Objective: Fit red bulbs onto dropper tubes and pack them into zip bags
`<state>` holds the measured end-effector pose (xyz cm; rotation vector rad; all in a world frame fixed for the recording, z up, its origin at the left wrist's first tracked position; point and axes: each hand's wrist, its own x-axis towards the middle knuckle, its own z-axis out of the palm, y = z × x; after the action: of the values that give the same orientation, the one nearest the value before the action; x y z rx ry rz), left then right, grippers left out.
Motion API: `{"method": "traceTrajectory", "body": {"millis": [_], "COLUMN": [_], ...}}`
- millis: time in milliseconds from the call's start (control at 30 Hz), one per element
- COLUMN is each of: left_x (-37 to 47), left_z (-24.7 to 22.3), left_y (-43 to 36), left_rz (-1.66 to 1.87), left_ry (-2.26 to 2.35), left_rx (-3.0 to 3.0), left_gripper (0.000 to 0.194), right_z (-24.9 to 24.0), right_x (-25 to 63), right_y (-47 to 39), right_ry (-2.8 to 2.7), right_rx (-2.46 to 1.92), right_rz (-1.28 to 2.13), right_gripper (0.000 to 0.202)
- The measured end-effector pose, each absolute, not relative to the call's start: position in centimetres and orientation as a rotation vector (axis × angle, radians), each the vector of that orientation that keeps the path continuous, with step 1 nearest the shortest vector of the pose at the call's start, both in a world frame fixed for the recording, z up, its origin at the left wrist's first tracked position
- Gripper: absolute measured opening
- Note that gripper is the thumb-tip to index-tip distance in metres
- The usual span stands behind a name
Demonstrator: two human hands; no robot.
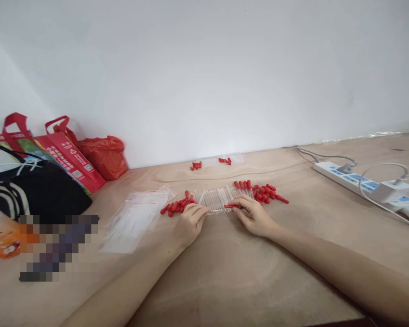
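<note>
My left hand [191, 222] is closed in a pinch on a thin clear glass dropper tube [216, 211], which points to the right. Between the fingertips of my right hand [255, 217] is a red rubber dropper bulb [229, 206], its end facing the tube but apart from it. Just beyond both hands, a row of clear dropper tubes [211, 198] lies side by side on the table. Loose red bulbs [176, 207] are heaped beside my left hand. Another heap of red bulbs [266, 192] lies past my right hand, and several bulbs [242, 184] sit at the row's right end.
Clear zip bags [136, 222] lie at left on the wooden table [225, 281]. Farther left stand a red plastic bag [104, 154], shopping bags [73, 159] and a black bag [54, 190]. A power strip [347, 179] with cables is at right. More red bulbs [196, 165] lie near the wall.
</note>
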<state>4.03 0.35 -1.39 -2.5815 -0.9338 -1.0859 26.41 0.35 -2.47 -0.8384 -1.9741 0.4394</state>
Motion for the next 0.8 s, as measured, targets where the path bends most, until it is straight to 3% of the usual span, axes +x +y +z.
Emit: {"method": "traceTrajectory", "body": {"millis": [533,733,800], "left_x": [4.5,4.8,4.9], "left_z": [-1.4,-1.2,-1.1], "left_y": [0.3,-0.1,-0.1], "left_rz": [-0.970,-0.973,-0.960], "left_ry": [-0.932,-1.033,-1.052], "left_rx": [-2.666,-2.664,-2.674], "left_gripper": [0.020,0.024,0.023], "right_z": [-2.0,-3.0,-3.1], "right_x": [26.3,26.2,26.1], "right_y": [-0.2,0.0,0.0], "right_ry": [-2.114,-2.054,-2.060], "right_rx": [-0.733,-0.771,-0.786], "right_rz": [0.458,0.337,0.308], "right_gripper": [0.017,0.030,0.025]}}
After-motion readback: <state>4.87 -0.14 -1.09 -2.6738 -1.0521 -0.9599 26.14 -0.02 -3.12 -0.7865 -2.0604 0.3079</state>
